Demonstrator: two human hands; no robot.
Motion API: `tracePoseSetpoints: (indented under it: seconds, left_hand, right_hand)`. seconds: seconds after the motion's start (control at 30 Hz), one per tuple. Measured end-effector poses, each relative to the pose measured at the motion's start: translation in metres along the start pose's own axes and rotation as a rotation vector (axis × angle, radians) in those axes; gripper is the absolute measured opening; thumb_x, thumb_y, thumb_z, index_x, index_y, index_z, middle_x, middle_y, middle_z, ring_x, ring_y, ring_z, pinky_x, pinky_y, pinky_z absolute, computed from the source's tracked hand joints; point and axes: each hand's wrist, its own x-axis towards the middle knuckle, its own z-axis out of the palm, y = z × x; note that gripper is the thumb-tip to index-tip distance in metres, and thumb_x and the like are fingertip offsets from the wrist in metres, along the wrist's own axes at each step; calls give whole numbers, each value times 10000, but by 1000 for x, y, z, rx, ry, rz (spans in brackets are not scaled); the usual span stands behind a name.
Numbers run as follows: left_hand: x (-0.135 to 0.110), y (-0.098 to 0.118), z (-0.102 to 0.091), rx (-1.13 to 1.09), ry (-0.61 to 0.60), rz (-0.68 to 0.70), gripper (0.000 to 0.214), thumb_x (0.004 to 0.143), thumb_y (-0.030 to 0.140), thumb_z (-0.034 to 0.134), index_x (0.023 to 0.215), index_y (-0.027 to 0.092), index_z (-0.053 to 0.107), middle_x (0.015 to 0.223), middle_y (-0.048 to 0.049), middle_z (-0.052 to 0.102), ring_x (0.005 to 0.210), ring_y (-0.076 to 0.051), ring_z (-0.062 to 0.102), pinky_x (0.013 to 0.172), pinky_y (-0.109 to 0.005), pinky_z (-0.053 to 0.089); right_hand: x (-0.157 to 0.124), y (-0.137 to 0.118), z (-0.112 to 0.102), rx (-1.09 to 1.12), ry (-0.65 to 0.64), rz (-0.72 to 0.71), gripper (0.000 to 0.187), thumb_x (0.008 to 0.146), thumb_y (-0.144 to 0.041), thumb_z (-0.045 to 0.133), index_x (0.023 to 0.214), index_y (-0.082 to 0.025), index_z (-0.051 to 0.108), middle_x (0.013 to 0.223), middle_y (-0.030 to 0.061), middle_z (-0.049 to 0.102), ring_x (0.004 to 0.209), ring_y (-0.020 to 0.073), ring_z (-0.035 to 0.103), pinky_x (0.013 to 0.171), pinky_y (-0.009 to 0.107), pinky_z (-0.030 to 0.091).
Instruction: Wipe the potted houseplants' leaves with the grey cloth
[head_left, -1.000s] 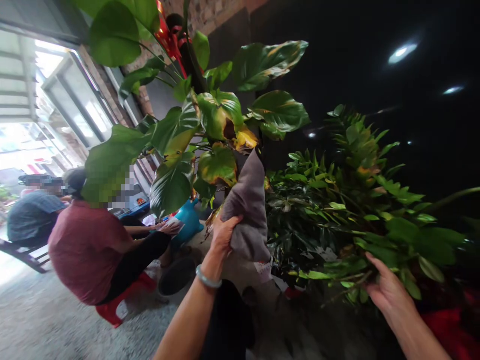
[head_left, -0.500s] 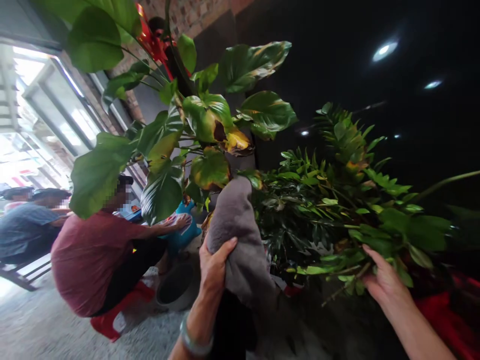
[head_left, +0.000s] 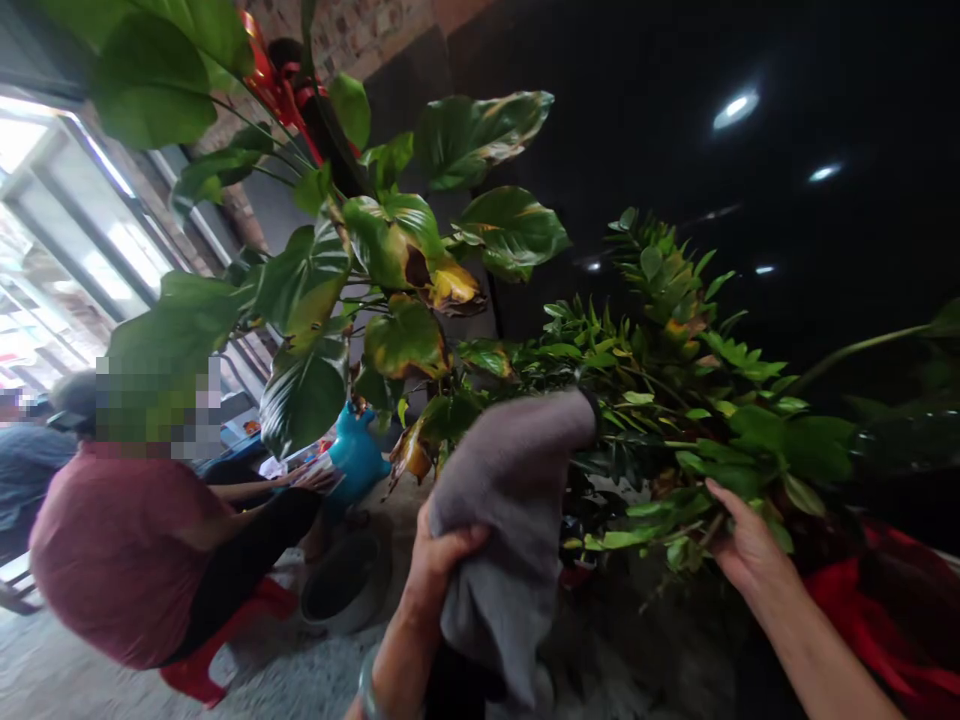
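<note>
My left hand [head_left: 448, 562] is closed round a grey cloth [head_left: 510, 480], its thumb pressed on the front. The cloth's upper end leans right against the dark green foliage, and its lower end hangs down. At the right, my right hand [head_left: 746, 545] grips stems of a leafy green plant [head_left: 750, 450], with fingers partly hidden behind the leaves. Above the cloth spreads a large-leaved plant [head_left: 397, 230], some of its leaves yellow and brown at the edges.
To the left a person in a red shirt [head_left: 127, 550] sits on a red stool [head_left: 225, 630], hands by a blue object [head_left: 356, 455]. A dark round bucket [head_left: 349, 590] stands on the floor. Behind the plants is a dark glossy wall [head_left: 637, 110]. Red material [head_left: 870, 610] lies at lower right.
The top of the grey cloth has tipped to the right in my left hand. The view has shifted slightly right. The seated person's head and arm have moved. My right hand keeps hold of the stems.
</note>
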Motion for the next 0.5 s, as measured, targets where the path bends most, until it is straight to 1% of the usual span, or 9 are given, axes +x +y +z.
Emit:
tracePoseSetpoints:
  seconds: [0.07,0.1,0.17,0.2,0.23,0.3,0.37,0.43,0.5]
  left_hand:
    - [19,11,25,-80,36,62,560,414,243,824,947,178,664,794,-15,724,728,-227,660,682,-334,523]
    - [28,9,38,-93,35,72,542,417,255,820,929,174,662,784,-16,719,709,-216,652,676,-330,521]
    - [38,-8,56,-42,12,42,485,387,243,814,841,153,670,715,-17,700,653,-195,625,648,-315,510]
    - [38,-21,60,6,-19,6,455,376,227,809,803,145,674,681,-16,689,630,-186,611,631,-307,500]
    - [36,-35,60,52,-85,-38,434,379,215,807,788,140,682,666,-17,685,618,-181,602,615,-299,491]
    - [26,-57,51,120,-266,-164,414,370,186,813,764,131,701,634,-14,674,584,-170,579,572,-282,465]
    - [15,-64,40,117,-427,-251,439,344,166,831,768,123,722,636,-13,677,582,-167,576,564,-269,455]
    - [12,-52,36,72,-486,-215,483,330,154,852,799,126,739,669,-11,693,624,-177,600,600,-264,469]
    - [19,-28,44,8,-449,-106,518,351,165,867,852,137,741,720,-18,715,694,-202,635,660,-278,493]
  right_hand:
    - [-1,2,2,-52,11,1,249,521,-227,746,753,-257,659,625,-69,702,591,177,652,540,296,546]
    - [-2,4,3,-88,17,6,258,517,-244,754,754,-255,655,621,-58,702,606,195,659,537,311,543]
    - [-3,8,5,-152,37,21,277,490,-255,781,730,-240,643,584,-28,693,595,226,662,496,327,523]
    - [-4,10,5,-172,48,31,287,470,-247,796,710,-230,638,558,-16,685,571,233,657,470,327,510]
    - [-5,11,5,-184,57,39,297,451,-235,807,691,-220,634,535,-7,676,541,234,649,449,324,499]
    - [-7,11,3,-203,68,52,312,426,-223,820,673,-204,632,505,-2,666,487,220,628,422,317,492]
    - [-9,8,2,-207,64,68,321,416,-232,825,671,-189,635,489,-4,659,445,201,604,395,306,484]
    - [-11,3,2,-201,54,80,330,410,-248,829,667,-181,633,473,-12,649,418,184,581,368,290,467]
    - [-13,-1,3,-181,45,78,343,409,-256,829,681,-185,633,483,-23,652,424,171,580,370,273,462]
